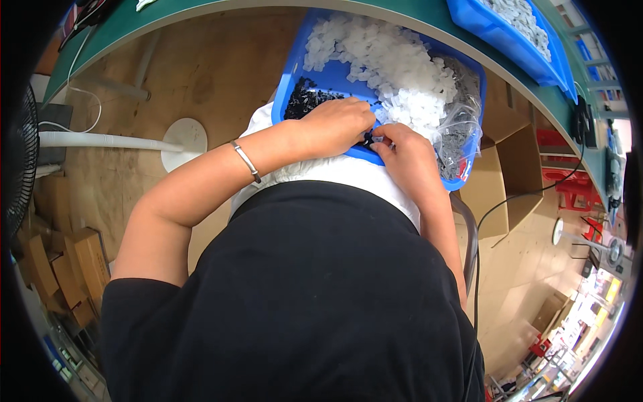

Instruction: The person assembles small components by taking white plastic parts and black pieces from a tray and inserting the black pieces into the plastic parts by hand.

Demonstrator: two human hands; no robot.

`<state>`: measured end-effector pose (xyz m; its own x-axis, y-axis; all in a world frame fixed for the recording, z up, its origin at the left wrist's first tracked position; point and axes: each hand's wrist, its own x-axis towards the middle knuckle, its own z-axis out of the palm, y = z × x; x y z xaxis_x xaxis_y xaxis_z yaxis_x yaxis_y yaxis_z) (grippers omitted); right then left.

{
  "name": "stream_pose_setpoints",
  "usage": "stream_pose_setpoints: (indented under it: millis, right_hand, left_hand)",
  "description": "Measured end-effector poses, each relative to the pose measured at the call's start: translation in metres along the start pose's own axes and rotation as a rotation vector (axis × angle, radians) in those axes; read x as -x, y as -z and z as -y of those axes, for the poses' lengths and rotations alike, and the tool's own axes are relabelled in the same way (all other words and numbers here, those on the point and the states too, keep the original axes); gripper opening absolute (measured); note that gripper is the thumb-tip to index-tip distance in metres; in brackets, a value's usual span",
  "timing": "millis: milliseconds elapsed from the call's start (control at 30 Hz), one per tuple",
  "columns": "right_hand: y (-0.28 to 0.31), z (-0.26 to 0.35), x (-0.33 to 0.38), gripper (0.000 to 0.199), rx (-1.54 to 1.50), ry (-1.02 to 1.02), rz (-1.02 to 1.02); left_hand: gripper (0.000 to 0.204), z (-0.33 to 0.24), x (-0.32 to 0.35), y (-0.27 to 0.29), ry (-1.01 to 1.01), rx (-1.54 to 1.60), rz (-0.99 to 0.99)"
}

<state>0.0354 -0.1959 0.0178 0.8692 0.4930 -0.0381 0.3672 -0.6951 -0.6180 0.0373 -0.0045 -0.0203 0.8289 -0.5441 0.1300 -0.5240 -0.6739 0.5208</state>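
A blue tray rests on my lap, partly under the table edge. Inside it, a big heap of translucent white small pieces fills the far and middle part. Small black parts lie along the left side. On the right, a clear plastic bag lies against grey pieces. My left hand and my right hand meet over the tray's near edge, fingers closed in a pinch. Something small and dark shows between their fingertips, too hidden to name.
A green table curves across the top. On it at the upper right stands another blue tray of pale pieces. A black fan is at far left, near a round white base. An open cardboard box stands right, crossed by a black cable.
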Motion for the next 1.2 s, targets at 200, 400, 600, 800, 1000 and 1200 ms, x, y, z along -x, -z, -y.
stream_pose_setpoints:
  millis: [200, 400, 600, 800, 1000, 1200]
  right_hand:
    - [-0.015, -0.007, -0.015, 0.012, 0.250, 0.202, 0.066]
    - [-0.019, -0.009, -0.016, 0.010, 0.295, 0.213, 0.078]
    - [-0.007, 0.005, -0.013, 0.006, -0.477, -0.152, 0.114]
    - [-0.013, -0.002, -0.012, 0.008, -0.752, -0.183, 0.114]
    - [-0.011, 0.002, -0.010, 0.010, -0.842, -0.144, 0.132]
    - [-0.013, 0.004, -0.008, 0.010, -0.828, -0.152, 0.129]
  left_hand:
    - [0.017, -0.008, 0.010, 0.023, 0.343, 0.337, -0.171]
    - [0.019, -0.015, 0.028, 0.037, 0.704, 1.138, -0.173]
    - [0.021, -0.022, 0.041, 0.029, 0.721, 1.202, -0.215]
    - [0.023, -0.022, 0.040, 0.023, 0.658, 1.246, -0.197]
    - [0.023, -0.028, 0.036, 0.020, 0.694, 1.224, -0.247]
    - [0.026, -0.032, 0.034, 0.019, 0.687, 1.221, -0.264]
